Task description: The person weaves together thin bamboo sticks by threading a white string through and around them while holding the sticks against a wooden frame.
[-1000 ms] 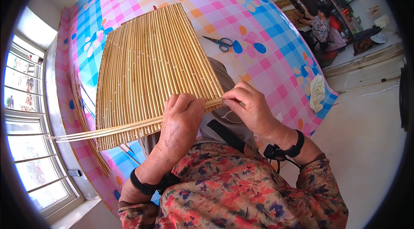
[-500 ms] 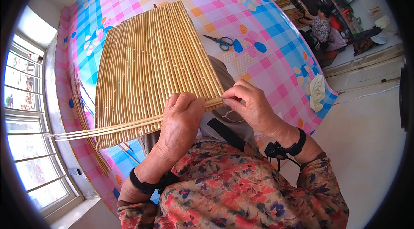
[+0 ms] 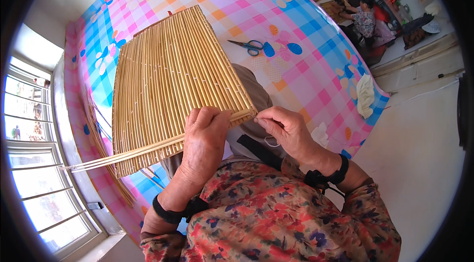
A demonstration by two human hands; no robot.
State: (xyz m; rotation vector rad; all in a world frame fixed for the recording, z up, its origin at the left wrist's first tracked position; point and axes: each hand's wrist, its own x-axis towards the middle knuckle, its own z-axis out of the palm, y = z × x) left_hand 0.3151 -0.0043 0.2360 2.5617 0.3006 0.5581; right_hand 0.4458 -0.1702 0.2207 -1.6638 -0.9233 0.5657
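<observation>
A mat of straw-coloured reed stalks (image 3: 168, 74), stitched across with pale thread, slopes over my lap. My left hand (image 3: 203, 136) is closed over its near edge, pressing several long stalks (image 3: 128, 155) along that edge. The far ends of these stalks stick out to the left, past the mat. At the mat's near right corner, the thumb and forefinger of my right hand (image 3: 289, 131) pinch together on a thin pale thread (image 3: 269, 142), which hangs in a small loop below the fingers.
Blue-handled scissors (image 3: 251, 47) lie on the checked, flowered sheet (image 3: 316, 77) beyond the mat. Loose stalks (image 3: 101, 148) lie along the left side by the barred window (image 3: 39, 173). A crumpled white cloth (image 3: 365, 96) is at the right edge. Another person (image 3: 364, 22) sits far right, with stalks nearby.
My right thumb and forefinger have drawn slightly away from the mat's corner, and the thread loop below them is smaller. My left hand keeps its grip. The view has shifted a little.
</observation>
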